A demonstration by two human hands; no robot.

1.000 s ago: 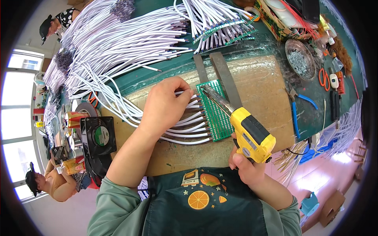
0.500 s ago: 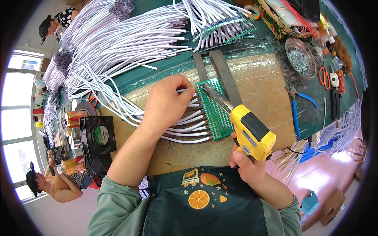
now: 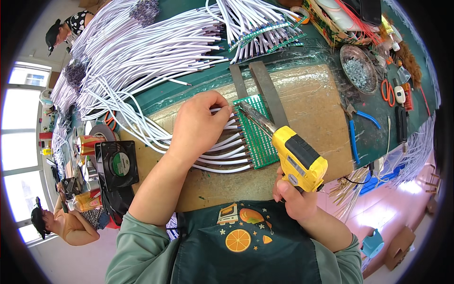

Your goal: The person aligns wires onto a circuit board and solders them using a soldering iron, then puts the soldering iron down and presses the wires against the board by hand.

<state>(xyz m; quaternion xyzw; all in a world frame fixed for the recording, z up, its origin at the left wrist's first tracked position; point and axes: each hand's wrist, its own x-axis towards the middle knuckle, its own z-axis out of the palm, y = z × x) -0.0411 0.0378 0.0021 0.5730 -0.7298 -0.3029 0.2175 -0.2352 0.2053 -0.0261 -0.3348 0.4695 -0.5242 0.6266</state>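
Yellow solder gun [image 3: 300,158] clamped in R hand's [image 3: 298,199] fingers; L hand's [image 3: 201,118] pinch wire [image 3: 215,110] nr tip [image 3: 243,105]; slip cld burn.

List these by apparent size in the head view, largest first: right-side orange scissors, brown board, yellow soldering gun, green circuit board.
Brown board
Soldering gun, circuit board: too alike to rank
Orange scissors
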